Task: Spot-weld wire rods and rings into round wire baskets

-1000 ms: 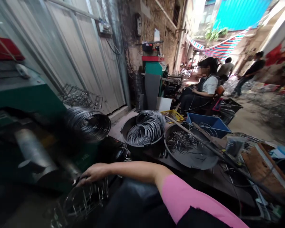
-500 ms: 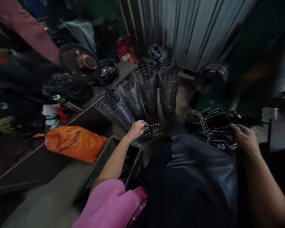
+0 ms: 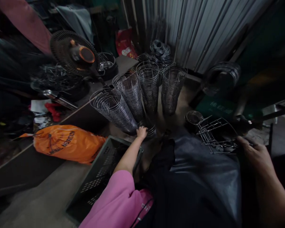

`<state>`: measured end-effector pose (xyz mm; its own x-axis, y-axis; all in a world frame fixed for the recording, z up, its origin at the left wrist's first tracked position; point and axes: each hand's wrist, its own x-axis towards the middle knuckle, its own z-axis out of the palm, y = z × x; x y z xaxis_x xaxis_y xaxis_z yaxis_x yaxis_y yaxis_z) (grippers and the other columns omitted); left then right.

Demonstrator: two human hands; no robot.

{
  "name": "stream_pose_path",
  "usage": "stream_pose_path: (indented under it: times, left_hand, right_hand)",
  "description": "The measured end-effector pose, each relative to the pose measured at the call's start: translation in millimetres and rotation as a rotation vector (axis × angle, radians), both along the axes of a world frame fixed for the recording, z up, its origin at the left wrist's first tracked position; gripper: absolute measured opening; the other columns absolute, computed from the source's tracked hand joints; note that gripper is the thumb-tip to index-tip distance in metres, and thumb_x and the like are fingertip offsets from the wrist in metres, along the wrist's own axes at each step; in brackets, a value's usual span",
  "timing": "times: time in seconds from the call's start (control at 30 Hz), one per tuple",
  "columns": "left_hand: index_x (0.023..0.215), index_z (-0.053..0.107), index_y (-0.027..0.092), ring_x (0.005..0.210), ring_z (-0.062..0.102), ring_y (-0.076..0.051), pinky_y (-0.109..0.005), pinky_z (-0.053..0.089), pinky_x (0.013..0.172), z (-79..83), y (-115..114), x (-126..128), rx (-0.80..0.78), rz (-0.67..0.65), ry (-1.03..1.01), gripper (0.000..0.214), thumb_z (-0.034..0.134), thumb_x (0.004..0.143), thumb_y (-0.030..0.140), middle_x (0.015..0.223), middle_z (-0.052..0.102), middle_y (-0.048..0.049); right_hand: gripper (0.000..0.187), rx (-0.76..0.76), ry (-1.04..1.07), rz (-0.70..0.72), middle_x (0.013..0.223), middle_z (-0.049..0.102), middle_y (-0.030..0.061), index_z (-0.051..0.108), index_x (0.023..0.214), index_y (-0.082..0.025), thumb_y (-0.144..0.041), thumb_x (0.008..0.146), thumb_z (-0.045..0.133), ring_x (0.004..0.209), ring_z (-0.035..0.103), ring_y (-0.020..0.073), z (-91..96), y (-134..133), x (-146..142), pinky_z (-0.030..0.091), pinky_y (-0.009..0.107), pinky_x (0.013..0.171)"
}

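My left hand (image 3: 142,132) is closed at a low set of round wire pieces (image 3: 151,129), between the tall stacks and the crate. What its fingers pinch is too small and dark to make out. On the right, my right hand (image 3: 257,155) has its fingers curled round something dark that I cannot make out. Beside its fingertips lies a loose heap of wire frames (image 3: 215,134). In front of me several tall stacks of round wire baskets (image 3: 148,87) stand on the floor, the left ones tilted.
A green plastic crate (image 3: 98,172) stands by my left arm, with an orange bag (image 3: 66,142) beyond it. A fan (image 3: 73,55) stands at the back left. Wire coils (image 3: 160,50) lie near the corrugated sheet (image 3: 192,31). Dark cloth (image 3: 204,167) covers my lap.
My left hand has moved slightly forward and down; the small wire grid it held no longer shows clearly. My right hand has shifted a little right and down. The view has turned slightly.
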<state>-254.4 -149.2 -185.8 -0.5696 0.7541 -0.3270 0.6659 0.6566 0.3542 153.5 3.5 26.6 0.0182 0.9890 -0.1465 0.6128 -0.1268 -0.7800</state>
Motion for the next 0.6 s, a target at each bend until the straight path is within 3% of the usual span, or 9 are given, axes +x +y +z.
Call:
stream_pose_path:
  times: [0.13,0.27,0.43,0.5,0.6]
  left_hand:
    - [0.117,0.055,0.017,0.116,0.044,-0.034,-0.055,0.031,0.094,-16.1,-7,38,-0.072,-0.041,-0.098,0.045,0.061,0.072,0.015,0.121,0.054,-0.0181]
    - [0.111,0.06,0.022,0.111,0.051,-0.029,-0.049,0.035,0.096,-10.6,-1,76,-0.001,-0.158,-0.248,0.033,0.057,0.078,0.02,0.116,0.061,-0.0104]
    - [0.123,0.052,0.023,0.116,0.05,-0.02,-0.036,0.038,0.097,30.1,29,112,0.222,-0.243,-0.381,0.036,0.041,0.09,0.033,0.124,0.057,-0.0061]
    - [0.132,0.042,0.021,0.116,0.05,-0.018,-0.033,0.04,0.097,55.0,39,132,0.405,-0.254,-0.507,0.044,0.028,0.094,0.039,0.127,0.055,-0.008]
    - [0.138,0.031,0.021,0.12,0.047,-0.019,-0.036,0.039,0.098,91.6,43,170,0.735,-0.246,-0.888,0.054,0.012,0.094,0.046,0.134,0.047,-0.0098]
  right_hand:
    - [0.035,0.007,-0.04,0.011,0.077,0.066,0.0113,0.068,0.075,-0.025,-0.054,0.056,0.066,0.063,0.058,0.0218,3.8,-10,-5,0.039,0.034,0.051]
    - [0.036,0.035,-0.002,0.042,0.077,0.065,0.0105,0.066,0.072,-0.025,-0.057,0.055,0.067,0.06,0.055,0.0194,15.6,-28,-2,0.037,0.033,0.05]
    - [0.036,-0.013,0.326,-0.116,0.06,0.053,0.0036,0.061,0.065,-0.026,-0.055,0.048,0.072,0.046,0.043,0.0131,19.9,-47,9,0.032,0.03,0.043]
    - [0.038,-0.074,0.485,-0.172,0.051,0.043,-0.0008,0.055,0.057,-0.024,-0.056,0.045,0.073,0.042,0.037,0.0104,6.1,-57,13,0.029,0.028,0.039]
    - [0.043,-0.192,0.646,-0.207,0.046,0.034,-0.0057,0.048,0.055,-0.022,-0.06,0.051,0.067,0.038,0.029,0.0074,-32.3,-80,21,0.024,0.023,0.036]
